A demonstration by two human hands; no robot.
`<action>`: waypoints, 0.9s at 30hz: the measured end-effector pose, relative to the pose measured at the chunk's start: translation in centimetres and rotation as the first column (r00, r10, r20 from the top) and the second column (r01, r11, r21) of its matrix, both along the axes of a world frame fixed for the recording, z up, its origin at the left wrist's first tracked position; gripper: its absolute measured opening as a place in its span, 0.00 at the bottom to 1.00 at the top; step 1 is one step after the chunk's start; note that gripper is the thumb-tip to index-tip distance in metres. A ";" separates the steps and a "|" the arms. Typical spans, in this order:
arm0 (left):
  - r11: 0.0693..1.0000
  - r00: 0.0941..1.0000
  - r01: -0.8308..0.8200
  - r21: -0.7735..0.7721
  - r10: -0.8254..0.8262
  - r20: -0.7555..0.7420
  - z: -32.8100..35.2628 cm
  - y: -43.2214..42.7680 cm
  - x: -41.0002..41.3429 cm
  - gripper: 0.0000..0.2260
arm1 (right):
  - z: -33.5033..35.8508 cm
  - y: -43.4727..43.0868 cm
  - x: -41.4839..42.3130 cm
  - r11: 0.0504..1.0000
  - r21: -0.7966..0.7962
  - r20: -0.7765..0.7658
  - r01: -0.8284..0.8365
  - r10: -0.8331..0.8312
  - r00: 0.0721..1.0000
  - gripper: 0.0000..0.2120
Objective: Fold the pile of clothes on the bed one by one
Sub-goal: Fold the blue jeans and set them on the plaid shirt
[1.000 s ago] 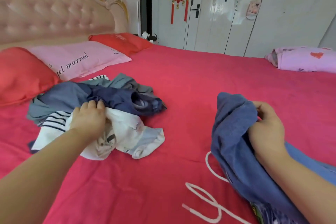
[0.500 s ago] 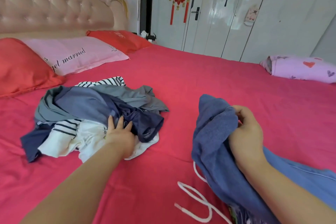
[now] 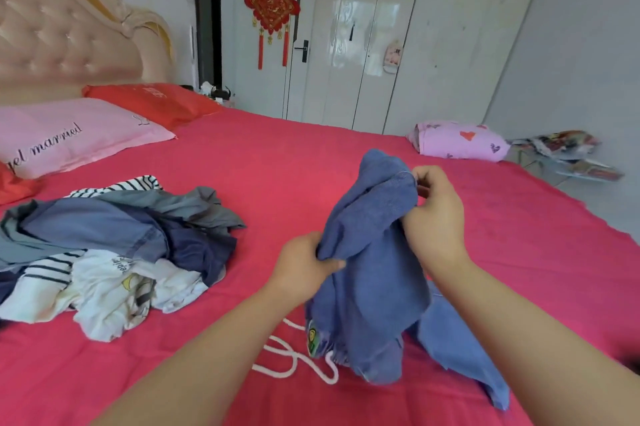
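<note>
A crumpled blue denim garment (image 3: pixel 377 273) with a white drawstring (image 3: pixel 294 360) stands bunched up over the red bed sheet (image 3: pixel 277 162). My left hand (image 3: pixel 304 264) pinches its left edge. My right hand (image 3: pixel 434 214) grips its upper right edge, fingers curled round the cloth. To the left lies the pile of clothes (image 3: pixel 104 245): grey, navy, blue denim, striped and white pieces, untouched by either hand.
A pink pillow (image 3: pixel 65 135) and red pillows (image 3: pixel 156 103) lie against the padded headboard (image 3: pixel 59 34) at the far left. A lilac pillow with hearts (image 3: pixel 457 141) sits at the far right edge of the bed. White wardrobe doors (image 3: pixel 363 34) stand behind.
My left hand has left the pile and moved right to take hold of the blue garment. My right hand has lifted the garment higher. The view has shifted right.
</note>
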State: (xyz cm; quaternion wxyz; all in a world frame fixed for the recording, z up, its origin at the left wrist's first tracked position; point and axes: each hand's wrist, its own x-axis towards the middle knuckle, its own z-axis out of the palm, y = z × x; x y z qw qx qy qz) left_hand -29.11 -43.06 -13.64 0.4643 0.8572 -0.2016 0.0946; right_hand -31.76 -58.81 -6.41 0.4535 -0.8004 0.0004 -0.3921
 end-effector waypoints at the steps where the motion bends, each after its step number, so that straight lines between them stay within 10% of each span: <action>1: 0.999 1.000 -0.018 0.049 0.017 0.020 1.5 0.2 -0.2 0.15 | 0.7 -1.4 -0.7 1.000 -0.003 -0.003 0.020 -0.020 1.000 0.10; 7: 0.967 0.933 -0.220 0.132 0.169 0.318 10.0 2.0 -1.3 0.10 | 1.2 -7.7 -5.5 0.977 -0.179 -0.118 0.113 -0.135 0.984 0.12; 12: 0.885 0.890 -0.299 0.357 0.124 0.439 7.1 4.8 -1.7 0.05 | -4.2 -6.4 -8.3 0.858 -0.471 -0.323 -0.203 0.047 0.945 0.13; 18: 0.591 0.995 -0.033 0.806 -0.056 0.082 -5.2 7.8 -4.2 0.17 | -13.0 -6.4 -10.1 0.728 -0.525 -0.625 -0.440 0.021 0.780 0.14; 27: 0.302 0.978 0.061 0.951 -0.210 0.004 -6.1 9.7 -5.6 0.28 | -18.0 -12.3 -6.8 0.657 -0.647 -0.729 -0.387 -0.384 0.567 0.41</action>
